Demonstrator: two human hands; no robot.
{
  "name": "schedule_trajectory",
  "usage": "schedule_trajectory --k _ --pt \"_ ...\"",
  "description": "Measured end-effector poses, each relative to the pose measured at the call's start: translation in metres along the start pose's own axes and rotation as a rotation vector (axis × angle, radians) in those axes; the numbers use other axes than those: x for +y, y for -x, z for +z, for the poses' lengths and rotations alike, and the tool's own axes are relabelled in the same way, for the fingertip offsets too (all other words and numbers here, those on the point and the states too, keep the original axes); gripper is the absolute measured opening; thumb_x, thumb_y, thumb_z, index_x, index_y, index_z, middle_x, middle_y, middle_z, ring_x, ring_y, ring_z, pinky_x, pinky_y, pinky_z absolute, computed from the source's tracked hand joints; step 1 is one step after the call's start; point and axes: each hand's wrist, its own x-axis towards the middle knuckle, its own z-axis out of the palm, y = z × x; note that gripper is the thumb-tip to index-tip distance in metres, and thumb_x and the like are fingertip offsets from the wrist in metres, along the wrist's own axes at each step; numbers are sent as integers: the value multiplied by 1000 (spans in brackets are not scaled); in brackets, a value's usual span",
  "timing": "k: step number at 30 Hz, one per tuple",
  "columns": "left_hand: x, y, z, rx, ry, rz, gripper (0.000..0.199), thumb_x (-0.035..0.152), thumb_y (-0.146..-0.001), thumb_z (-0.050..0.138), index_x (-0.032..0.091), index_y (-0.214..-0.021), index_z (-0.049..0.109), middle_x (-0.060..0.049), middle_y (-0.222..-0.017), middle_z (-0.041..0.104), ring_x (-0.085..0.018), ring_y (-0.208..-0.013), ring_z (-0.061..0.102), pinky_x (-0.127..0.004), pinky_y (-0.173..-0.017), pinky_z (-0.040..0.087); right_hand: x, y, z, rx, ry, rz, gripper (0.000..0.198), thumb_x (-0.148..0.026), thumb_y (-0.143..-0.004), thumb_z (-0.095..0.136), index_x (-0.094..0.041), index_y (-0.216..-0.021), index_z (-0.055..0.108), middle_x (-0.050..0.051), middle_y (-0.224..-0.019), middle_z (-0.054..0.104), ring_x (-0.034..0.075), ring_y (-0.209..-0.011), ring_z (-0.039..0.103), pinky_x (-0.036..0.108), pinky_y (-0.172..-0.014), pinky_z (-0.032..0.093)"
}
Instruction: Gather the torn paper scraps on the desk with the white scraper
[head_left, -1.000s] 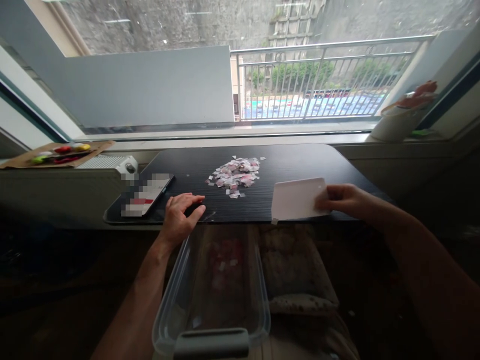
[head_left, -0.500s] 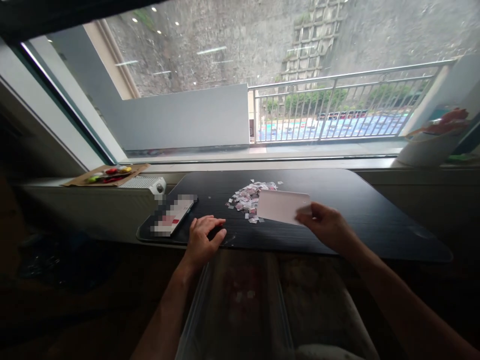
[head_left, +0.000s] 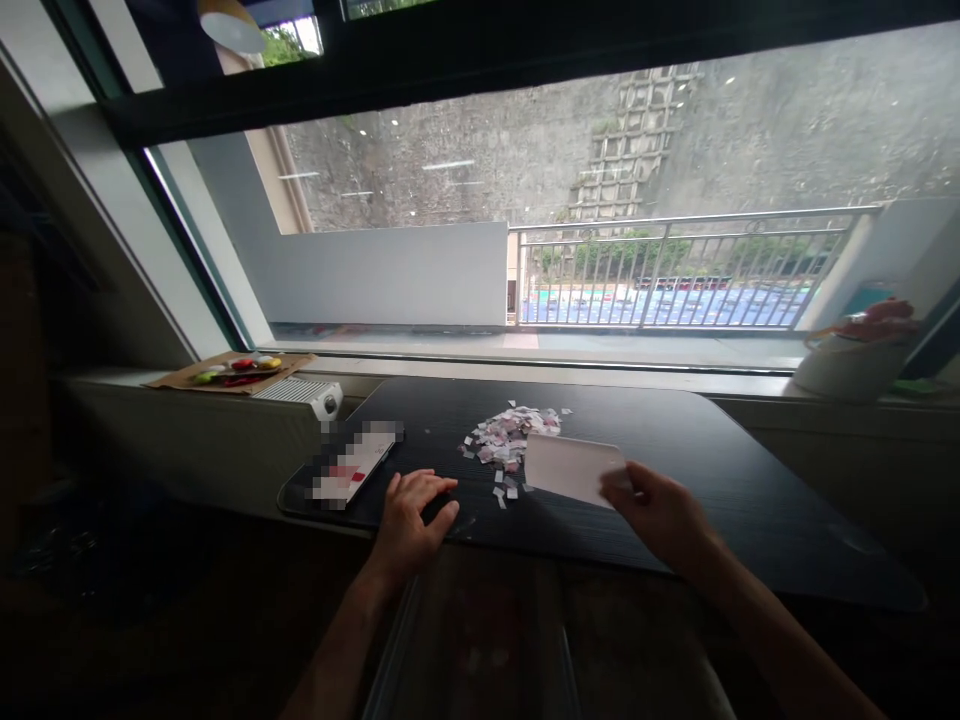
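My right hand (head_left: pixel 651 508) is closed on the right edge of a pale, flat sheet (head_left: pixel 574 468), perhaps stiff paper or card. The sheet's left edge meets the right side of a heap of small paper pieces (head_left: pixel 510 435) on the black table (head_left: pixel 720 480). A few loose pieces lie just in front of the heap. My left hand (head_left: pixel 416 508) rests near the front edge of the table, fingers stretched out and apart, with nothing held. To its left lies a white, flat item with a red mark (head_left: pixel 358 465), partly blurred out.
A brown board with colourful items (head_left: pixel 236 369) sits at the left by a white radiator (head_left: pixel 300 393). Behind the table runs a window sill (head_left: pixel 525 367). On the right stands a white container (head_left: pixel 847 370) with something reddish on top. Dark bins lie below the table's front edge.
The view has tilted up, so the table sits lower in the picture. Some paper pieces now lie a little farther in front of the heap. Both hands keep much the same pose.
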Motion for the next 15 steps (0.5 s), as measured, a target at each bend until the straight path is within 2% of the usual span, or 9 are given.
schedule_trajectory --k 7,12,15 --pt "0 0 0 -14 12 -11 27 35 -75 52 25 -96 65 -4 -103 67 -26 -112 51 -55 -105 20 -4 1 -3 42 37 -2 21 -38 -76 51 -22 -80 64 3 -72 70 19 -58 61 31 -58 46" --pt "-2 0 1 0 15 -4 26 36 -74 52 27 -95 65 -3 -104 68 -26 -112 52 -54 -105 20 -12 0 10 -10 -28 -51 21 -36 -76 51 -21 -80 65 2 -69 69 17 -58 60 29 -58 47" --pt "-3 0 1 -5 12 -3 26 36 -74 52 28 -96 65 -2 -105 68 -26 -113 52 -55 -105 20 -12 4 6 -34 13 -59 20 -35 -76 50 -21 -79 65 1 -67 68 17 -57 59 28 -57 46"
